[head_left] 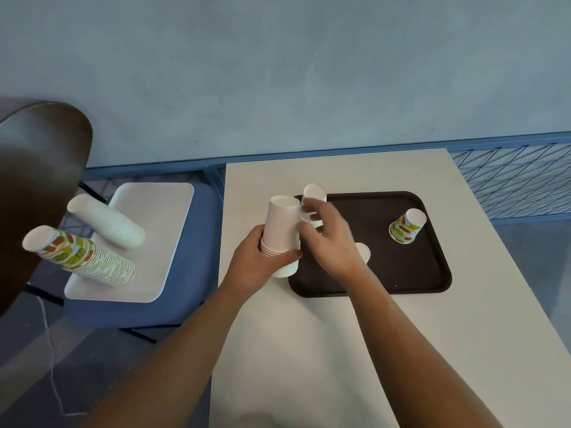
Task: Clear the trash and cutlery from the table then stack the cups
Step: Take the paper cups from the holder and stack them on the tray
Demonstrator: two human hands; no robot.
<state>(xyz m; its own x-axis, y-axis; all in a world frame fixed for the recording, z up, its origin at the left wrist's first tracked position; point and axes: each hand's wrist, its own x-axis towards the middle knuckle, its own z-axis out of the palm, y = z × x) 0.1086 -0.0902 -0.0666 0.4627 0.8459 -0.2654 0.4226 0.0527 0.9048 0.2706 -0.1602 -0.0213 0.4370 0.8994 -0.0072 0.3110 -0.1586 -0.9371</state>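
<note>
Several plain white cups [282, 225] nested upside down.

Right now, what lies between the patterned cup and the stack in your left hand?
Head view: beside the stack, the right hand gripping a single white cup, then bare tray up to the patterned cup.

A white tray [160, 217] lies on a blue seat [197, 288] just beside the left edge of the table [309, 350]. A dark brown tray [408, 273] lies flat on the table. At the far left is a dark brown rounded surface [40, 180]. Behind stands a blue wall [278, 72] with blue wire mesh [509, 180] at its foot. A thin white cable [51, 350] runs over the grey floor [24, 381].
</note>
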